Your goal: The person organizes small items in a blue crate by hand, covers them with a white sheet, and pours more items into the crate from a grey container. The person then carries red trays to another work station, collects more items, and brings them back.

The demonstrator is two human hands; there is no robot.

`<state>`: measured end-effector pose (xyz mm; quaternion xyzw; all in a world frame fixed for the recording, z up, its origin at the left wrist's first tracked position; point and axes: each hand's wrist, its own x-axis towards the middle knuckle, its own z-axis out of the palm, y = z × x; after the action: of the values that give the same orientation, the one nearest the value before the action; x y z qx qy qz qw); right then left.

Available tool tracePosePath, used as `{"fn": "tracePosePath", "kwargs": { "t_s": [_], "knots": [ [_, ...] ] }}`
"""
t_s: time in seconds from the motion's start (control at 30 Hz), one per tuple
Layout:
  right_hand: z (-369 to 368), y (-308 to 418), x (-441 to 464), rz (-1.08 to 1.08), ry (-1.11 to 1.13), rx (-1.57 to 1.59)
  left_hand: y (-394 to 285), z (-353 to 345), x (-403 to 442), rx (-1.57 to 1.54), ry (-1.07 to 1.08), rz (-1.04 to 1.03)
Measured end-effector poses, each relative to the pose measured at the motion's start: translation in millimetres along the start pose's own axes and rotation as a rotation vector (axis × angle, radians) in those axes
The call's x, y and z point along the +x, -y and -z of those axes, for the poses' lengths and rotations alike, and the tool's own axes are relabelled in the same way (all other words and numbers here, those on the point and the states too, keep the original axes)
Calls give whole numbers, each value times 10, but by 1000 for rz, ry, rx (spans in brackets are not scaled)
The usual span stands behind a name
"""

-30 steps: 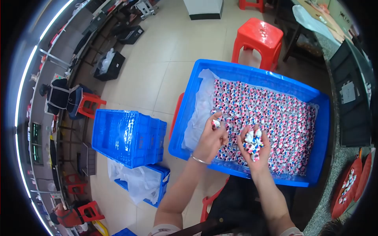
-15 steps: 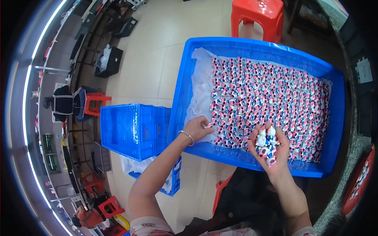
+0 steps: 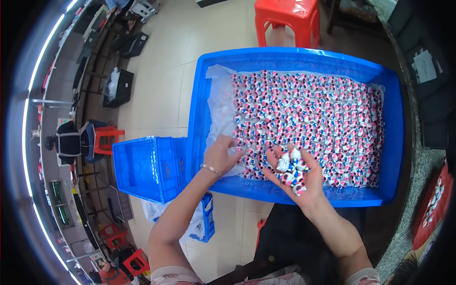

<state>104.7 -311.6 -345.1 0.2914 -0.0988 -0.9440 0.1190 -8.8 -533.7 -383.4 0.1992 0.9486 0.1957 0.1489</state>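
A large blue bin [image 3: 294, 197] holds rows of small white, pink and blue figurines [image 3: 308, 104] on a white plastic sheet [image 3: 219, 102]. My right hand [image 3: 306, 183], palm up over the bin's near side, cups several loose figurines [image 3: 292, 170]. To its left, my left hand [image 3: 222, 154] is at the left end of the rows, over the sheet. Its thumb and fingers are curled near the outermost figurines, and whatever lies between the fingertips is too small to make out. A bracelet circles the left wrist.
Stacked blue crates [image 3: 149, 168] stand left of the bin, above another crate with white plastic [image 3: 206, 218]. A red stool [image 3: 287, 19] is behind the bin. A red tray of figurines [image 3: 432, 204] lies at right. Seated people [image 3: 69, 142] work along the left side.
The view has shifted, and the bin sits further left in it. My left hand has moved from above the figurines to their left edge. My right hand still cups its figurines.
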Motion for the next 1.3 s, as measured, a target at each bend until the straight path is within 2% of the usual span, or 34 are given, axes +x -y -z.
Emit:
{"fn": "tracePosePath", "kwargs": {
  "t_s": [0.03, 0.1, 0.2, 0.3, 0.4, 0.43, 0.47, 0.5, 0.53, 0.63, 0.73, 0.83, 0.93, 1.03, 1.13, 1.3],
  "knots": [
    [-5, -3, 0, -5, -16, 2, -321, 205, -22, -177, -15, 44],
    [21, 13, 8, -7, 1, -40, -816, 526, -75, -418, 67, -254],
    [155, -13, 36, -55, 18, -81, -1031, 510, -77, -333, 92, -703],
    [153, -121, 20, -76, -5, -51, -1018, 419, -97, -203, 202, -708],
    [-12, -144, -83, -39, -37, -120, -1032, 542, -130, -526, 371, -475],
    [-70, -168, -100, -15, -45, -127, -972, 569, -127, -680, 330, -403],
    [46, -136, -65, -48, 42, 35, -860, 606, -120, -831, 286, -328],
    [-39, -134, -80, -18, 18, 9, -740, 664, -113, -981, 239, -251],
    [-55, -118, -89, -17, 12, 4, -602, 777, -113, -1081, 394, 75],
    [-42, -74, -94, -14, -3, -10, -107, 652, -122, -1083, 500, 326],
    [-16, -70, -78, -17, -23, -13, 181, 416, -167, -645, 582, 283],
    [5, -65, -63, -30, -53, -2, 292, 220, -129, -371, 619, 158],
    [3, -31, -30, -16, -82, -26, 140, 186, -51, -171, 584, 187],
    [43, 16, -19, -17, -64, 18, 115, 95, -11, -9, 609, 6],
    [65, 46, -23, -7, -12, 14, 213, -65, -39, -26, 484, -214],
    [72, 87, -75, -8, 6, 48, 255, -136, -59, 157, 359, -376]
  ]
}}
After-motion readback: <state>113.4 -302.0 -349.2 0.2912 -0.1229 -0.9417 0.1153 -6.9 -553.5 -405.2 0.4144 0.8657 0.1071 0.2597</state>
